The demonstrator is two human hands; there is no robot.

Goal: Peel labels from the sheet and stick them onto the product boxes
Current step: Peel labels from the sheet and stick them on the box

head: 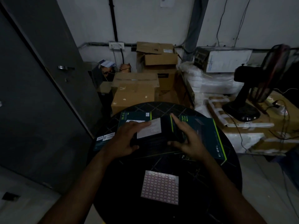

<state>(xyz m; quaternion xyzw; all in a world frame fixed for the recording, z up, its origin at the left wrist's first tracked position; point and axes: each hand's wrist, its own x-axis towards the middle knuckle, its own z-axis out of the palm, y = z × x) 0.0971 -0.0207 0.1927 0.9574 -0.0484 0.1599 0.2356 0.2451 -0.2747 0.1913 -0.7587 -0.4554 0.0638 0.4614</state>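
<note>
We see a round dark bench [226, 167] filling the lower centre of the view, its far rim just beside stacked cardboard cartons [134, 92]. A grey door [40, 94] closes off the left side; a fan [252, 92] stands on packages to the right, well apart from the hands.

On the far half of the bench lie dark product boxes. The left box [124, 118], marked Wi-Fi 5, overhangs the left rim. The right box [208, 133] reaches toward the right rim. A middle box [155, 139] lies between them, carrying a large white label [152, 128].

The label sheet [160, 187] lies flat on the near half, apart from the boxes, with bare bench surface on all sides.

Our left hand [127, 138] rests spread, fingers extended onto the white label, grasping nothing. Our right hand [184, 136] is released too, fingers open over the middle box's right edge, index finger pointing away.
</note>
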